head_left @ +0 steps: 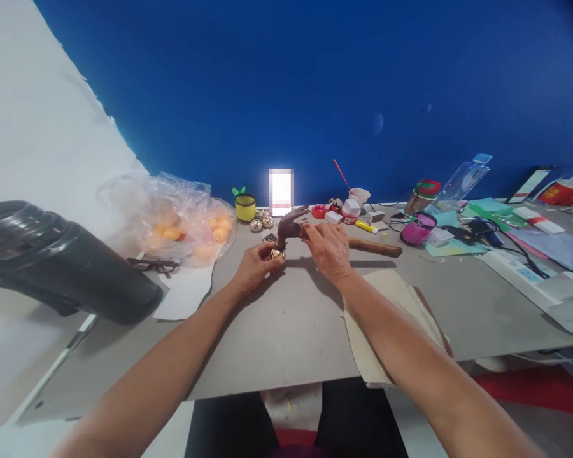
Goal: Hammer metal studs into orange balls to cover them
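Observation:
My right hand [328, 249] is closed around a claw hammer [292, 224] just behind its dark head; the wooden handle [375, 247] sticks out to the right over the grey board [286, 331]. The hammer's face rests on a small shiny, gold-coloured object [277, 254]. My left hand [256, 264] pinches that object from the left, holding it down on the board. Both forearms reach in from the bottom of the view.
A plastic bag of orange fruit [181, 222] lies at the left, beside a yellow cup [245, 207] and more small shiny pieces [261, 221]. A large black cylinder [62, 261] sits far left. Cups, boxes, cables, papers and a power strip [520, 270] crowd the right.

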`<action>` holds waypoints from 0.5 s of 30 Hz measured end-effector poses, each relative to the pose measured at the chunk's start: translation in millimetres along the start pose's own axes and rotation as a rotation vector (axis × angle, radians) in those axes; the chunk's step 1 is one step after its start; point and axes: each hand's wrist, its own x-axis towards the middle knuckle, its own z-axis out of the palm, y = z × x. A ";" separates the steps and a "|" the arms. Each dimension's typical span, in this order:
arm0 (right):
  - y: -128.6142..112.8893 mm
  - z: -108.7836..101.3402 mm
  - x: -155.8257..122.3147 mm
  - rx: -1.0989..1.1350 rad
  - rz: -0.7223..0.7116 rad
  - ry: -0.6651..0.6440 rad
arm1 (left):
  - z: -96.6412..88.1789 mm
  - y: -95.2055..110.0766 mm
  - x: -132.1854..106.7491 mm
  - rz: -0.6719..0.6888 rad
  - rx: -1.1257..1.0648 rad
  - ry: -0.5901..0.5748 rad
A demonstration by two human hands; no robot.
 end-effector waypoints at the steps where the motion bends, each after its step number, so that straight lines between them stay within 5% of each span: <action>1: 1.6 1.7 -0.1 0.003 -0.003 -0.006 | 0.1 0.0 0.0 0.002 -0.011 0.001; 15: 3.0 -0.4 0.1 -0.004 0.064 0.081 | 0.7 1.2 0.6 -0.030 -0.033 0.052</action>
